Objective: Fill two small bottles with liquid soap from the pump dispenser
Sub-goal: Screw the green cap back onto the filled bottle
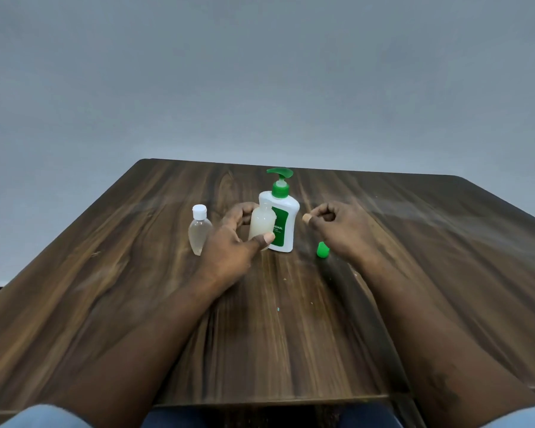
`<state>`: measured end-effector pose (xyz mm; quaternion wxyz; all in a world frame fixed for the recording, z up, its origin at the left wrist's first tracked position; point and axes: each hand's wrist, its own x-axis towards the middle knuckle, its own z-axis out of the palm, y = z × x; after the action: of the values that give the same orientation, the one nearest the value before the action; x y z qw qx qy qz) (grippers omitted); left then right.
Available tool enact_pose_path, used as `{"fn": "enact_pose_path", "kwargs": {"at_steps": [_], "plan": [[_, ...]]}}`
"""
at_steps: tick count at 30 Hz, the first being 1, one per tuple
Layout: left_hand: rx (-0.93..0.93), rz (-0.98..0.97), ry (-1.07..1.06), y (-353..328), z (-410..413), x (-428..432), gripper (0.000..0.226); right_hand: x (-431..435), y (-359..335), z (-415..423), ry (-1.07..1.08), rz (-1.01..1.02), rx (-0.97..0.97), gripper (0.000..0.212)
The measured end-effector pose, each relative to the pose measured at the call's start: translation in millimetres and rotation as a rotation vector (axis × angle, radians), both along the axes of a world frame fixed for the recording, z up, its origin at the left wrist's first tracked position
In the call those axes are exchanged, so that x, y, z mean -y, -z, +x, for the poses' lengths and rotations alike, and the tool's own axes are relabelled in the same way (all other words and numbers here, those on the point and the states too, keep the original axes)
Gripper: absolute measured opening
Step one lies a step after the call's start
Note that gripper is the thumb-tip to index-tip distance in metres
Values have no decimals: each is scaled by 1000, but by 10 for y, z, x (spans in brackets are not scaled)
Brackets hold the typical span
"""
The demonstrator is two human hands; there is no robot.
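The left hand (229, 242) grips a small frosted bottle (261, 222) that stands on the table, the thumb pressed across its lower front and the fingers (244, 211) curled round its far side. This bottle is without a cap and is filled almost to the shoulder with a milky, off-white soap. It stands directly in front of the pump dispenser (283, 220), overlapping that bottle's left side. The dispenser is white with a green label, upright, and its green pump head (279, 173) points its nozzle to the left, above the small bottle.

The right hand (337, 230) hovers just right of the dispenser, clenched loosely: the fingers are folded in, the thumb lies against the forefinger, and nothing shows in it. Just beside and below this hand a small green cap (322, 250) sits on the table.

To the left of the left hand, partly hidden behind its knuckles, stands a clear small bottle (200, 231) closed with a white cap (199, 211); it seems to hold a clear liquid, though the level is hard to read.

All of it rests on a dark wood-grain table (105, 273), before a plain grey wall (260, 72).
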<state>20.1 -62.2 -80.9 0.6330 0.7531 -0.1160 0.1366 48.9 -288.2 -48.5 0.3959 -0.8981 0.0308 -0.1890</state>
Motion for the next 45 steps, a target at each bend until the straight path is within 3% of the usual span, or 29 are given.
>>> {"fn": "enact_pose_path", "kwargs": {"at_steps": [5, 9, 12, 16, 20, 23, 28, 38, 45], "plan": [[14, 141, -69, 149, -189, 110, 51, 65, 175, -138, 6, -490, -140, 30], [-46, 196, -77, 209, -270, 150, 48, 42, 221, -232, -13, -491, -179, 13], [-50, 247, -84, 240, -290, 156, 47, 35, 235, -302, 17, -404, -126, 15], [-77, 251, -76, 285, -269, 156, 48, -44, 184, -463, 35, -115, 9, 17], [-101, 230, -63, 279, -265, 165, 44, -181, 110, -639, -83, 146, 100, 20], [-97, 249, -77, 271, -287, 171, 48, -281, 85, -670, -197, 303, 116, 35], [-100, 233, -74, 289, -294, 172, 50, -495, -23, -676, -225, 530, 172, 16], [-74, 287, -94, 237, -346, 165, 55, -733, 58, -663, -157, 257, 250, 16], [-50, 298, -100, 230, -342, 164, 57, -623, 23, -607, -214, -59, 289, 18]]}}
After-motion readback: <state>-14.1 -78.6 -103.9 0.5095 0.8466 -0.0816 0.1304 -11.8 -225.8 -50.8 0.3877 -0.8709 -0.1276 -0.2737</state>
